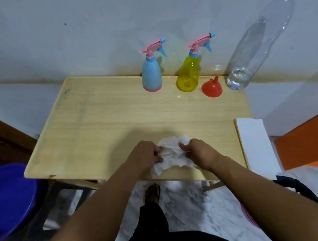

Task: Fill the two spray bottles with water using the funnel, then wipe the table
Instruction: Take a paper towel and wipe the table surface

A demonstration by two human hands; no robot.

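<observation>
A crumpled white tissue lies near the front edge of the light wooden table. My left hand grips its left side and my right hand pinches its right side. At the back of the table stand a blue spray bottle and a yellow spray bottle, both with pink trigger heads on. An orange funnel lies mouth down beside the yellow one. A tall clear water bottle with a blue cap stands at the back right corner, a little water in its base.
A white tissue pack lies along the table's right edge. A blue plastic tub sits low at the left. An orange surface is at the right. A white wall runs behind the table. My foot shows below on the marble floor.
</observation>
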